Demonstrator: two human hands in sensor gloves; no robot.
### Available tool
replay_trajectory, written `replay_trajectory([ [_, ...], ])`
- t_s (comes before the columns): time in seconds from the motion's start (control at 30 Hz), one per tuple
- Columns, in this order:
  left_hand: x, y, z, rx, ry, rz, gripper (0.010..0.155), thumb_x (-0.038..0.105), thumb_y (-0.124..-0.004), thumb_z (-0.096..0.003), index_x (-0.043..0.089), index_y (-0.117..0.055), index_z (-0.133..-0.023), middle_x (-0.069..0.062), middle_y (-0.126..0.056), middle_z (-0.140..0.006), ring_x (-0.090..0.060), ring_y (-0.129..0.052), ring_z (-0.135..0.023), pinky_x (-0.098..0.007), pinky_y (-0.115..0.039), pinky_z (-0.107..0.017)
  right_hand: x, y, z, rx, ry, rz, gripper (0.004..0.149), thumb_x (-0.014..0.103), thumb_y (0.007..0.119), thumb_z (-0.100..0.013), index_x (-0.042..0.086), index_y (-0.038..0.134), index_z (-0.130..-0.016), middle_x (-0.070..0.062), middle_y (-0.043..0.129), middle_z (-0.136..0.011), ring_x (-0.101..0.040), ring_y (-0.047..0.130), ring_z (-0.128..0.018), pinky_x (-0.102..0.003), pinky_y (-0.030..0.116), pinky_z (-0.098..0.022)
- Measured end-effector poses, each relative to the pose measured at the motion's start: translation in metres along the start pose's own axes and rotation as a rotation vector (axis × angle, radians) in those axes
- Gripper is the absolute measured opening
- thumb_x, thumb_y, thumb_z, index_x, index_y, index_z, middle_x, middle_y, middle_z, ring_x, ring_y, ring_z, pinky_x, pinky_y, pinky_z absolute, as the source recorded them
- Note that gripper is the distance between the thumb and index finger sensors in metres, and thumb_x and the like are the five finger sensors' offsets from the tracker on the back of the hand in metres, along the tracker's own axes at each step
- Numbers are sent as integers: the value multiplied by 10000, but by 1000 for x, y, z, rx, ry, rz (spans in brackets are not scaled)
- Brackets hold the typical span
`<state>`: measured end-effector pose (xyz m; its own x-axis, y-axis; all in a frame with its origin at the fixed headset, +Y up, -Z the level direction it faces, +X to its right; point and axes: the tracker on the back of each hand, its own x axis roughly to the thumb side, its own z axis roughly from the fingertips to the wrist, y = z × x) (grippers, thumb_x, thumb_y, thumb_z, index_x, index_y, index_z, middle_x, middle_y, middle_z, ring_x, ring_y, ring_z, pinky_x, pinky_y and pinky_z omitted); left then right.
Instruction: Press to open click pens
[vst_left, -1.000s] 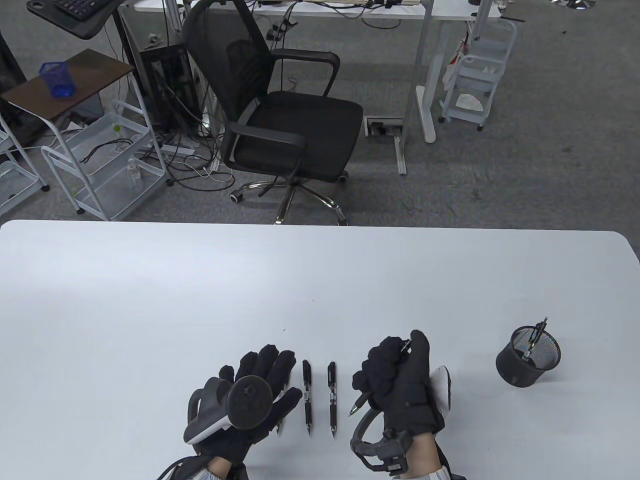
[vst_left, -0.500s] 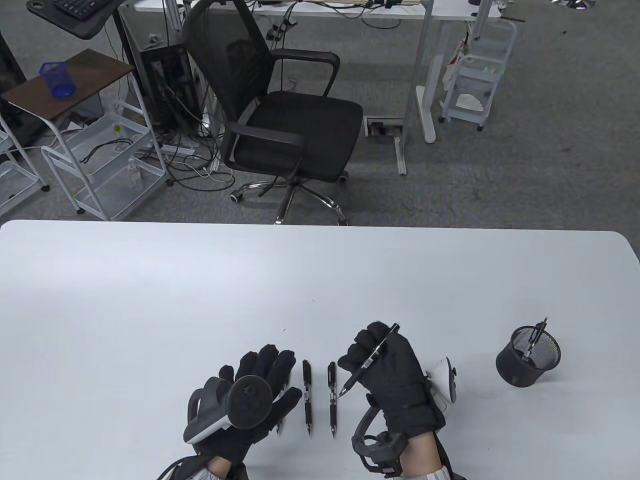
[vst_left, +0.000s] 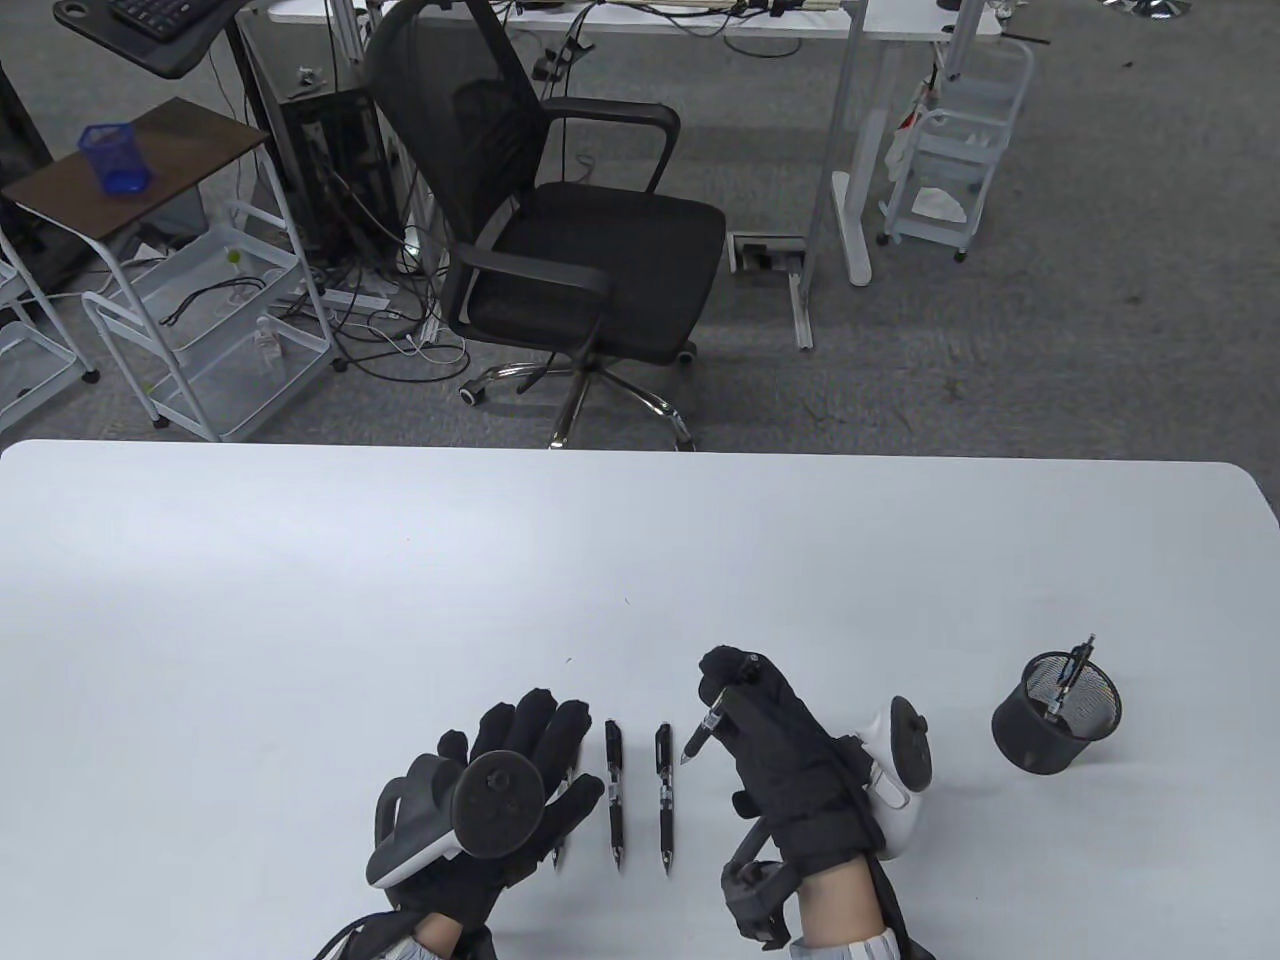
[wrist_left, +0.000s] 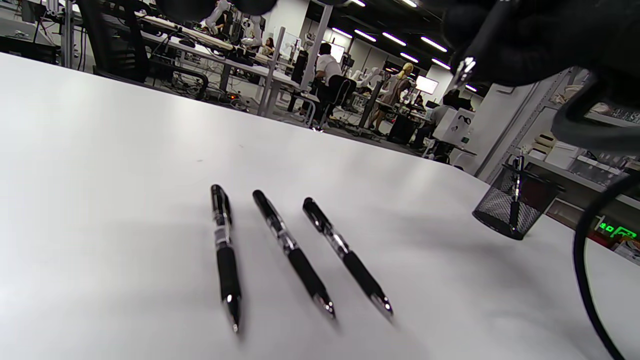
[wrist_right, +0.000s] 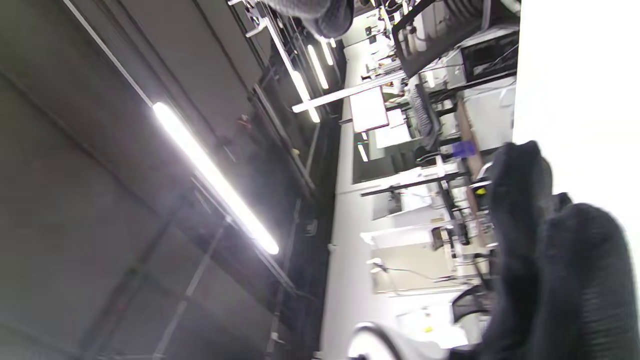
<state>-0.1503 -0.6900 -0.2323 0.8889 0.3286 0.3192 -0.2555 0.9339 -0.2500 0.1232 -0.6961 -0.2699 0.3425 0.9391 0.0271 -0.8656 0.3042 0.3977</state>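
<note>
Right hand gripping pen

Left hand flat, fingers spread; right hand curled, apparently in grip.

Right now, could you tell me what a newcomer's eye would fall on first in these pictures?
Probably the two black sensor gloves at the table's near edge: the right hand grips a click pen, tip pointing down-left, while the left hand lies flat. Between and under them, three black pens lie side by side, and a mesh pen cup holding another pen stands to the right.
</note>
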Motion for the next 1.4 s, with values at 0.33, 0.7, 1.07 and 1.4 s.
replay_trajectory([
  [0.33, 0, 0, 0, 0, 0, 0, 662, 579, -468, -719, 256, -296, -1271, -217, -311, -1319, -572, -395, -1166, -807, -339, -752, -11, -18, -2, -145, 115, 335, 457, 171, 640, -695, 25, 577, -1124, -278, 613, -994, -504, 635, -833, -685, 507, -663],
  [0.7, 0, 0, 0, -2, -2, 5, 662, 578, -469, -719, 256, -294, -1270, -219, -319, -1319, -569, -401, -1167, -805, -344, -754, -44, -37, -5, -374, 256, 781, 541, 286, 787, -630, -59, 726, -1042, -193, 867, -800, -287, 918, -531, -410, 799, -479],
  [1.07, -1, -1, -1, -4, -1, 5, 663, 577, -470, -719, 252, -296, -1270, -218, -320, -1317, -571, -402, -1165, -805, -346, -754, -80, -43, -11, -356, 391, 1058, 583, 308, 809, -608, -46, 700, -1058, -168, 894, -788, -268, 941, -510, -389, 817, -467],
  [1.4, -2, 0, -1, 0, -3, 14, 663, 578, -470, -718, 253, -297, -1270, -220, -317, -1318, -570, -402, -1165, -804, -347, -755, -105, -46, -14, -289, 531, 1171, 582, 297, 810, -608, -51, 703, -1062, -199, 878, -824, -261, 945, -534, -390, 819, -479],
])
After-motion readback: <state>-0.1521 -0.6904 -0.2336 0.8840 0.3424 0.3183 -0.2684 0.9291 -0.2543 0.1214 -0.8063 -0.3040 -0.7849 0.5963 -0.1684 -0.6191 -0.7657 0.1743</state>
